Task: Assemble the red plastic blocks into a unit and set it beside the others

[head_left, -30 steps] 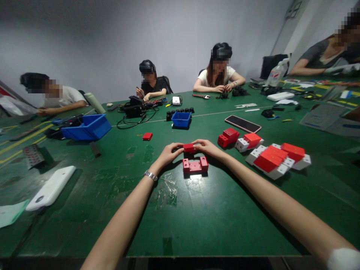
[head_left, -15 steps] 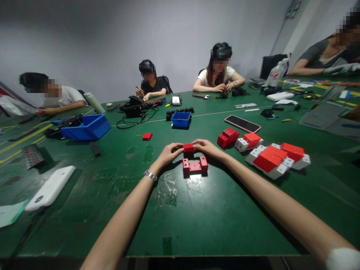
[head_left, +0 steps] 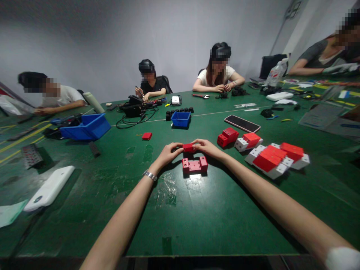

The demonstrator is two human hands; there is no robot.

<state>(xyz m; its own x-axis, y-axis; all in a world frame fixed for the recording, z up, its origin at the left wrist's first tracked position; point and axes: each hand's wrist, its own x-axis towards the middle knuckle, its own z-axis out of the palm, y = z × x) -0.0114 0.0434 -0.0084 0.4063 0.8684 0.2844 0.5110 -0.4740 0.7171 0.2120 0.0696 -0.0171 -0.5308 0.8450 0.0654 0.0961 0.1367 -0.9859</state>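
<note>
Both of my hands meet over the middle of the green table (head_left: 213, 221). My left hand (head_left: 168, 153) and my right hand (head_left: 207, 147) each pinch one end of a small red block (head_left: 188, 147), held just above the table. Right below it, toward me, lies a flat red bracket (head_left: 195, 165) with a raised lug at each end. My left wrist wears a metal watch (head_left: 150, 174).
To the right lie a red stepped part (head_left: 227, 136), a red-and-white part (head_left: 249, 141) and a pile of red and white blocks (head_left: 277, 159). A phone (head_left: 242, 123), a small blue bin (head_left: 180, 119), a big blue bin (head_left: 86, 126), a loose red piece (head_left: 146, 135) and a white case (head_left: 49, 188) also sit here. Other people work along the far edge.
</note>
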